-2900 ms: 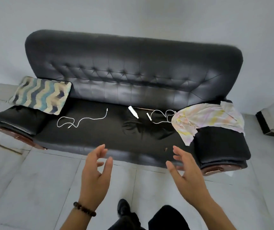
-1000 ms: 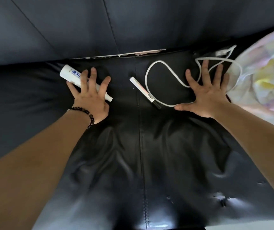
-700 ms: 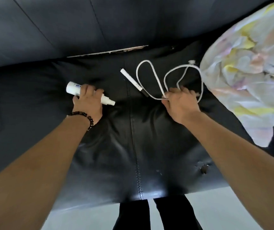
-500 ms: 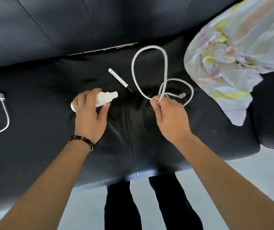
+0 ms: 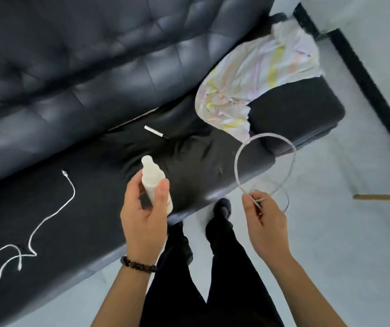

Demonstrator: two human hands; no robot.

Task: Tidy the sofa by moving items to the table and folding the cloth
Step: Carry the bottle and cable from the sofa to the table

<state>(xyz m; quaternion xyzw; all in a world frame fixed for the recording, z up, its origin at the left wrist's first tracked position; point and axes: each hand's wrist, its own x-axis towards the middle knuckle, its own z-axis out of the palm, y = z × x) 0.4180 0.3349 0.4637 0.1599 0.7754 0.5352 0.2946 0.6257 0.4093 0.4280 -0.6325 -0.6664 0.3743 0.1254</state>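
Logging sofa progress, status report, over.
Left hand shut on white bottle; right hand shut on looped cable. Pen, second cable, cloth on sofa, unfolded. Nothing in the way.

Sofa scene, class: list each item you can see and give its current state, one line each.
White bottle: lifted, held in left hand.
Looped cable: lifted, pinched in right hand.
Second cable: lying loose on seat.
Pen: lying on seat.
Cloth: crumpled, unfolded, draped over armrest.

Black sofa (image 5: 95, 74), white bottle (image 5: 152, 179) & 2 cables (image 5: 266, 161), pastel-striped cloth (image 5: 255, 74).
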